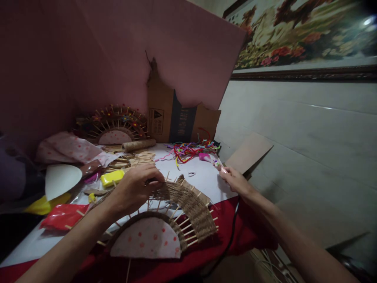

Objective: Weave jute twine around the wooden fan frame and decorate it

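A half-round woven piece (191,212) of jute cord on wooden sticks, with a dotted pink centre (147,241), lies at the near table edge. My left hand (135,188) is closed on its upper rim, fingers curled over the weave. My right hand (235,181) reaches to the right and pinches a small pink and white object (216,163) that I cannot make out, close to a pile of coloured pipe cleaners (191,149).
A finished decorated fan piece (113,125) leans at the back beside a torn cardboard box (176,120). A jute spool (138,144), loose sticks, a yellow block (112,177), white cone (60,179), red plastic (63,215) and dotted cloth (67,148) crowd the left. A cable (232,232) hangs off the red table edge.
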`<state>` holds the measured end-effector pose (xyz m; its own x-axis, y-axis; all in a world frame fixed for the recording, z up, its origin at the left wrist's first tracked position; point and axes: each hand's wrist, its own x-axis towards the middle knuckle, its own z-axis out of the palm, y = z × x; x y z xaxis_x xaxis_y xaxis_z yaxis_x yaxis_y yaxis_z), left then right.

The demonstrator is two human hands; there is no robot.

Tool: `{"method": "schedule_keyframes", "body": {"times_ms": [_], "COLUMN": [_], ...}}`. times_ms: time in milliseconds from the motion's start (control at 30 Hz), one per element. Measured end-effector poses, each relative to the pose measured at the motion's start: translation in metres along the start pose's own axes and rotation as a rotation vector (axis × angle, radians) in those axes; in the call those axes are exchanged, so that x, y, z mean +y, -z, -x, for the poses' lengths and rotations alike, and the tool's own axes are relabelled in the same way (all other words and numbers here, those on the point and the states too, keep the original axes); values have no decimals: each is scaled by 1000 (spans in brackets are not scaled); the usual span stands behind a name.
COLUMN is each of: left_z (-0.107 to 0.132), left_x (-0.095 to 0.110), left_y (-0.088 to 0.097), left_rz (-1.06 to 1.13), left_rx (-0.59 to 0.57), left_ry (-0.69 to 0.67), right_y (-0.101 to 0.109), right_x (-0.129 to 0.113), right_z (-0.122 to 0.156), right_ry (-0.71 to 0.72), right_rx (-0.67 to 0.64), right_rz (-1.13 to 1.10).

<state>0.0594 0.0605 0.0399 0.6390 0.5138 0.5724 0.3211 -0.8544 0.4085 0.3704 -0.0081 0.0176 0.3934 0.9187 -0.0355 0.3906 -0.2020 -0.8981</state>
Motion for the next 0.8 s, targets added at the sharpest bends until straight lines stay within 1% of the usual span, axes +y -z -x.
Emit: {"method": "schedule_keyframes", "body": {"times_ms": [67, 100, 133, 200, 300, 333, 400, 433, 467, 567, 633, 700, 800], "left_z": [0, 0, 0, 1, 2, 2, 2, 2, 2, 3, 3, 3, 3], "left_x": [2, 4, 5, 9, 13, 13, 14, 14, 14, 13, 11, 10, 9], "left_y": [1, 1, 1, 2, 2, 2, 2, 2, 2, 1, 0, 0, -1], "left_rz": [15, 23, 29, 30, 23, 22, 22, 21, 20, 18, 17, 16, 18], "left_rx": [-3, -8, -17, -32, -39, -35, -29, -27, -28, -26, -28, -31, -33], "left_ry": [-21, -29, -38, -64, -104, -109, -111, -110, -109, -113, -113, -110, -106], "right_y": [-8, -13, -18, -30, -46, -51, -57, -59, -58, -51, -43, -38, -36], "right_x": [10, 11, 9, -1, -20, -23, -26, -25, -23, -15, -12, -11, -7], "right_z": [0, 3, 8, 20, 37, 40, 40, 37, 31, 10, -1, -4, 1], "right_ry": [58, 90, 108, 53, -41, -69, -108, -108, -89, 46, 102, 122, 124], "right_rx": [61, 78, 67, -38, -161, -201, -252, -244, -209, 10, 104, 109, 25], "right_rz": [95, 133, 144, 59, -216, -277, -332, -331, -325, -318, -336, -350, -310]}}
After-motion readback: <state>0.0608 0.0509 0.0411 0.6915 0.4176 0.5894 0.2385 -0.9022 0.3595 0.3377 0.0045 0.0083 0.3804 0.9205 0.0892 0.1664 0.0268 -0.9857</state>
